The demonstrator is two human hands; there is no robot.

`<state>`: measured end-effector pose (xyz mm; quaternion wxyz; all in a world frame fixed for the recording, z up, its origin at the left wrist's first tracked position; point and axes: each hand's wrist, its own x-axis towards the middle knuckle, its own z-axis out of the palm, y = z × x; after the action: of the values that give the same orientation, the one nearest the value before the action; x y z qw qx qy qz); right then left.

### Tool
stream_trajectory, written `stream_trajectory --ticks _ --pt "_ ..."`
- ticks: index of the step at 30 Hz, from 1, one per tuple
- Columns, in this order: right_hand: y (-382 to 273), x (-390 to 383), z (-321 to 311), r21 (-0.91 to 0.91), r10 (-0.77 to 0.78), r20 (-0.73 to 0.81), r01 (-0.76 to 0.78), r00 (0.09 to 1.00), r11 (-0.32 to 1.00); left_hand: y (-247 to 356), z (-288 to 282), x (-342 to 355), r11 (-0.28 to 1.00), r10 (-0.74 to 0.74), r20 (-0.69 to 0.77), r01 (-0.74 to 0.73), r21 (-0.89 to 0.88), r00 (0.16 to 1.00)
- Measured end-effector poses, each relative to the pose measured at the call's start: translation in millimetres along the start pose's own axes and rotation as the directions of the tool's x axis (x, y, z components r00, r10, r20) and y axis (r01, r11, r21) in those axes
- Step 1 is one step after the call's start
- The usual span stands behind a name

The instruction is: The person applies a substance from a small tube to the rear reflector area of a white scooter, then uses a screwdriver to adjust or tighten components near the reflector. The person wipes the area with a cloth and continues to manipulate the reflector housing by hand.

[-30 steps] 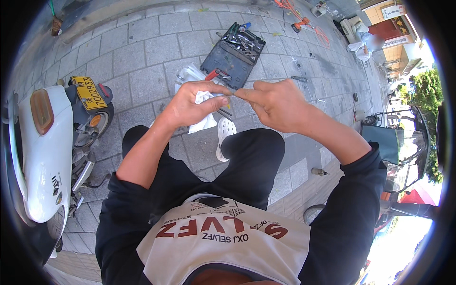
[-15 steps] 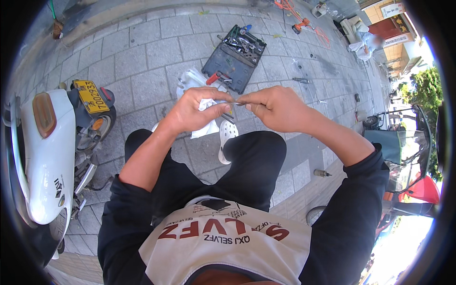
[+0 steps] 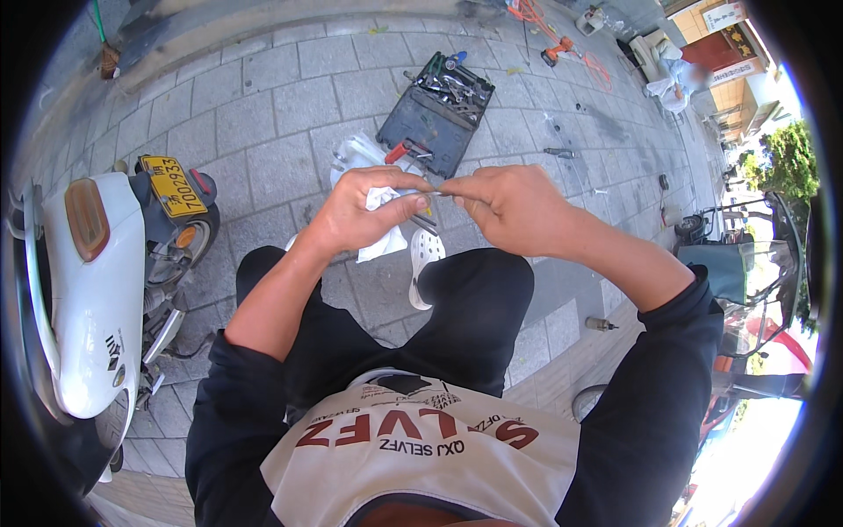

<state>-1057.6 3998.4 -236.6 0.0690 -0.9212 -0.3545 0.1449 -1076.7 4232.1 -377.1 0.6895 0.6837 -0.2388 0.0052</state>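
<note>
My left hand is closed on a crumpled white cloth, pinching a small thin piece at its fingertips. My right hand pinches the same piece with thumb and forefinger, too small to identify. Dark thin rods show just below my left fingers; whether they are held, I cannot tell. Behind the hands lie a clear plastic bag, a red-handled tool and an open black toolbox full of metal tools.
A white scooter stands close at my left. An orange power tool, scattered small tools and a metal part lie on the paving. A three-wheeler is at right, a person at upper right.
My right fingers have folded from a more extended pose into a pinch with the thumb at the small piece. The view has shifted slightly, putting things a little lower in the picture.
</note>
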Motion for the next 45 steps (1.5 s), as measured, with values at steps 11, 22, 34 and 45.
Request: stream_trajectory --ticks 11,22,34,45 --pt "6.8 6.4 -1.0 0.231 0.120 0.135 -0.149 0.984 0.961 3.2 -0.5 1.3 1.000 0.017 0.029 -0.017 0.001 0.999" --pt "10.2 13.2 1.4 0.493 0.159 0.222 -0.252 0.962 0.833 1.2 0.6 0.2 1.000 0.020 -0.015 -0.020 0.024 1.000" --pt "-0.9 1.2 -0.9 -0.111 -0.060 -0.029 0.056 0.998 0.992 3.7 -0.1 -0.7 1.000 -0.007 -0.032 0.007 -0.005 0.999" --pt "-15.4 1.4 -13.4 -0.269 -0.051 0.039 0.060 0.998 0.961 1.5 2.0 -1.4 1.000 0.025 -0.063 -0.024 0.008 0.998"
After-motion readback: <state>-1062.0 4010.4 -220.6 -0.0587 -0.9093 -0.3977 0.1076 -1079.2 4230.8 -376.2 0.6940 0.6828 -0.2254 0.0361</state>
